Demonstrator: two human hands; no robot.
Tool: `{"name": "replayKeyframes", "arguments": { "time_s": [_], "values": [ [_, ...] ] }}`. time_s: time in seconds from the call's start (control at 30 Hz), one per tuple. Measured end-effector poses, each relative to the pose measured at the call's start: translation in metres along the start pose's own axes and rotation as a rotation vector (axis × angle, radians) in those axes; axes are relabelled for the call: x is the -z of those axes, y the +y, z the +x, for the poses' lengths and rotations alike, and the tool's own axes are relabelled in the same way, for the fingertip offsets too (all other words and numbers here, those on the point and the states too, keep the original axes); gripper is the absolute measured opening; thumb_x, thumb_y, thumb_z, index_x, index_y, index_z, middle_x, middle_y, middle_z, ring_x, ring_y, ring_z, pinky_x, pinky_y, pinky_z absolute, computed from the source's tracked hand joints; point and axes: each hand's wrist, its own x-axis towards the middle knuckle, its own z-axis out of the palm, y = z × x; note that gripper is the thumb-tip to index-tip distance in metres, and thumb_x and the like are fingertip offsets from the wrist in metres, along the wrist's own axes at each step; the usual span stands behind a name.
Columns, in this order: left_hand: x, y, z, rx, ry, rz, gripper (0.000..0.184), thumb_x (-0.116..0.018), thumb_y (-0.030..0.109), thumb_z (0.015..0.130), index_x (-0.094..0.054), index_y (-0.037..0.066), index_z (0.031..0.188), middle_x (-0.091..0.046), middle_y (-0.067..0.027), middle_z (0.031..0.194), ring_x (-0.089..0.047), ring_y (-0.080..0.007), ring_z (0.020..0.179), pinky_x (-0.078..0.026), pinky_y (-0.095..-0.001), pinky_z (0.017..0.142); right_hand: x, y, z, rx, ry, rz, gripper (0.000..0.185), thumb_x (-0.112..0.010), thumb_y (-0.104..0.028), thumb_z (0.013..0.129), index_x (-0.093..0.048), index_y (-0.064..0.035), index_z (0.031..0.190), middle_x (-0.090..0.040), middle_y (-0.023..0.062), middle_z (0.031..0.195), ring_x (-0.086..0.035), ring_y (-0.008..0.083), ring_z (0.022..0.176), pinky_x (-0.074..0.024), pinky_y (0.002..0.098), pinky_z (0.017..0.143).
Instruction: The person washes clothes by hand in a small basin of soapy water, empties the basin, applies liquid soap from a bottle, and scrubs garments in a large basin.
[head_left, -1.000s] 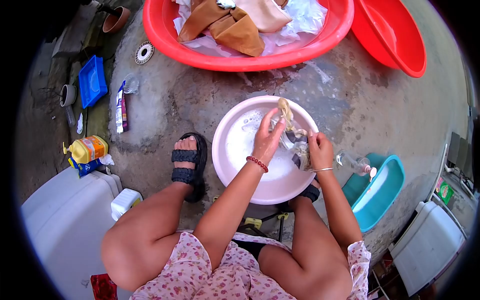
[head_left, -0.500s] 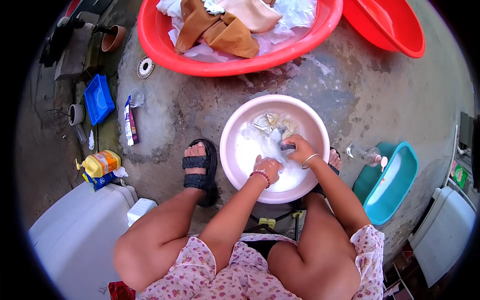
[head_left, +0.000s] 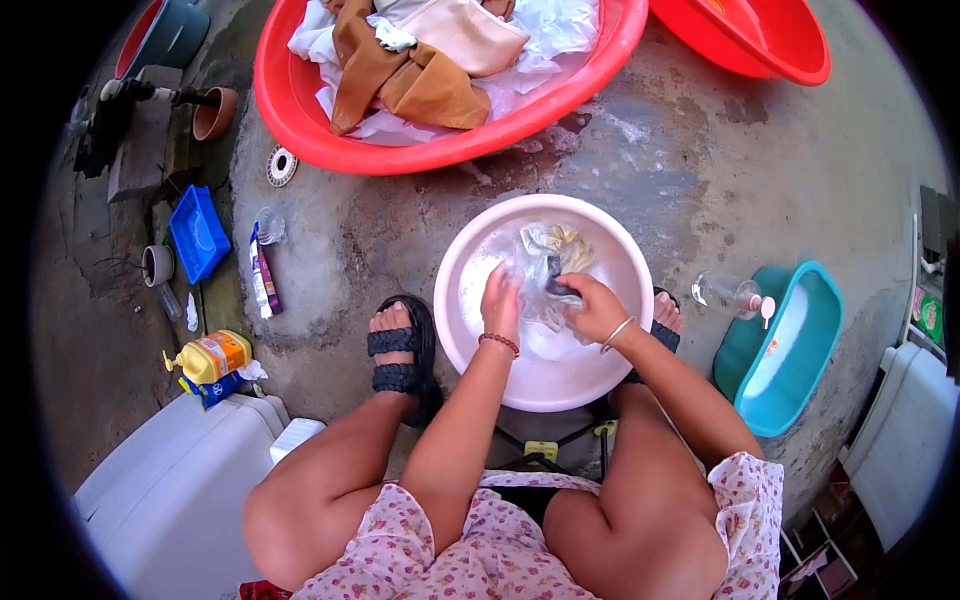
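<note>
A pale pink basin (head_left: 452,335) of sudsy water stands on the ground between my feet. In it, my right hand (head_left: 597,308) is closed on the dark grey part of a wet, whitish cloth (head_left: 545,312), whose exact kind I cannot make out. At the cloth's left side, my left hand (head_left: 501,302) has its fingers curled against the wet fabric, their tips partly hidden by suds. A cream and yellowish cloth (head_left: 556,243) lies in the water toward the far side, just beyond my right hand.
Beyond stands a large red tub (head_left: 400,160) with brown, pink and white laundry. Another red basin (head_left: 765,45) is at far right. Nearer right are a clear pump bottle (head_left: 722,292) and a teal tub (head_left: 740,355). Leftward lie a yellow jug (head_left: 212,357) and a blue tray (head_left: 198,232).
My left hand has risen from low in the suds and moved slightly left, its fingers now pointing away from me. My right hand keeps the dark part, and whitish cloth now shows between both hands.
</note>
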Motion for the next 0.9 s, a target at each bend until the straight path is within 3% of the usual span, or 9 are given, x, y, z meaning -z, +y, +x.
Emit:
{"name": "replayKeyframes", "arguments": {
  "time_s": [0.07,0.23,0.3,0.37,0.5,0.63,0.7,0.83,0.9],
  "values": [
    [0.003,0.006,0.013,0.165,-0.225,-0.572,0.062,-0.056,0.017,0.085,-0.022,0.018,0.137,-0.049,-0.0131,0.114,-0.054,-0.0279,0.101,-0.043,-0.0497,0.086,0.009,-0.065,-0.010,0.063,-0.034,0.073,0.038,-0.072,-0.021,0.070,-0.059,0.0000,0.098,-0.058,0.0179,0.094,-0.058,0.0309,0.089,-0.0455,0.0340,0.080],
    [-0.010,0.011,0.003,0.193,-0.264,-0.373,0.045,-0.051,0.023,0.088,-0.034,0.012,0.128,-0.051,-0.0112,0.103,-0.055,-0.0239,0.094,-0.049,-0.0422,0.079,0.002,-0.114,-0.011,0.288,-0.040,-0.009,0.020,-0.063,-0.025,0.077,-0.063,-0.0044,0.077,-0.059,0.0118,0.073,-0.059,0.0298,0.067,-0.0466,0.0369,0.062],
    [-0.012,0.000,0.001,0.375,-0.458,-0.906,0.032,-0.048,0.024,0.089,-0.045,0.007,0.117,-0.054,-0.0112,0.099,-0.057,-0.0216,0.080,-0.052,-0.0362,0.070,-0.007,-0.104,0.000,0.296,0.165,-0.256,0.022,-0.055,-0.026,0.081,-0.062,-0.0090,0.068,-0.059,0.0099,0.066,-0.057,0.0282,0.057,-0.0448,0.0394,0.054],
    [-0.011,-0.002,-0.002,0.373,-0.101,-0.761,0.030,-0.048,0.026,0.090,-0.051,0.004,0.111,-0.056,-0.0106,0.101,-0.059,-0.0216,0.090,-0.051,-0.0345,0.077,0.000,-0.073,0.015,0.240,0.260,-0.555,0.022,-0.054,-0.026,0.081,-0.061,-0.0101,0.068,-0.058,0.0090,0.065,-0.058,0.0270,0.059,-0.0457,0.0386,0.054],
    [-0.045,0.051,-0.033,0.088,-0.001,-0.297,0.037,-0.060,0.024,0.084,-0.052,-0.002,0.109,-0.057,-0.0074,0.097,-0.057,-0.0170,0.091,-0.048,-0.0297,0.077,0.017,0.007,0.026,-0.140,0.053,-0.775,0.014,-0.053,-0.019,0.080,-0.062,-0.0105,0.086,-0.060,0.0095,0.078,-0.059,0.0299,0.075,-0.0466,0.0403,0.064],
    [-0.015,0.042,-0.007,-0.119,0.070,0.054,0.051,-0.062,0.021,0.081,-0.046,-0.001,0.124,-0.051,-0.0104,0.116,-0.050,-0.0158,0.104,-0.037,-0.0230,0.090,0.003,0.005,0.011,0.105,0.429,-0.632,0.026,-0.051,-0.015,0.081,-0.057,-0.0109,0.105,-0.057,0.0127,0.096,-0.055,0.0322,0.092,-0.0456,0.0417,0.073],
    [-0.006,0.035,-0.006,-0.101,0.050,-0.007,0.060,-0.061,0.023,0.081,-0.037,0.007,0.134,-0.040,-0.0113,0.131,-0.041,-0.0191,0.117,-0.033,-0.0333,0.096,0.001,0.005,0.005,0.065,-0.182,-0.917,0.037,-0.051,-0.011,0.079,-0.051,-0.0103,0.116,-0.053,0.0140,0.106,-0.049,0.0332,0.103,-0.0442,0.0431,0.079],
    [-0.012,0.026,-0.012,0.217,-0.014,-0.304,0.068,-0.054,0.028,0.084,-0.018,0.023,0.142,-0.020,-0.0056,0.144,-0.020,-0.0269,0.131,-0.011,-0.0641,0.097,-0.003,0.016,0.023,-0.274,0.076,-0.382,0.041,-0.051,-0.002,0.073,-0.055,-0.0072,0.113,-0.057,0.0152,0.102,-0.055,0.0319,0.096,-0.0437,0.0396,0.084],
    [-0.020,0.032,-0.017,0.309,-0.053,-0.426,0.068,-0.054,0.028,0.085,-0.018,0.022,0.142,-0.022,-0.0056,0.143,-0.022,-0.0282,0.130,-0.018,-0.0589,0.100,0.002,-0.015,0.018,-0.037,0.031,0.060,0.025,-0.050,-0.004,0.074,-0.061,-0.0034,0.096,-0.061,0.0182,0.096,-0.057,0.0308,0.093,-0.0428,0.0353,0.087]
  ]
}}
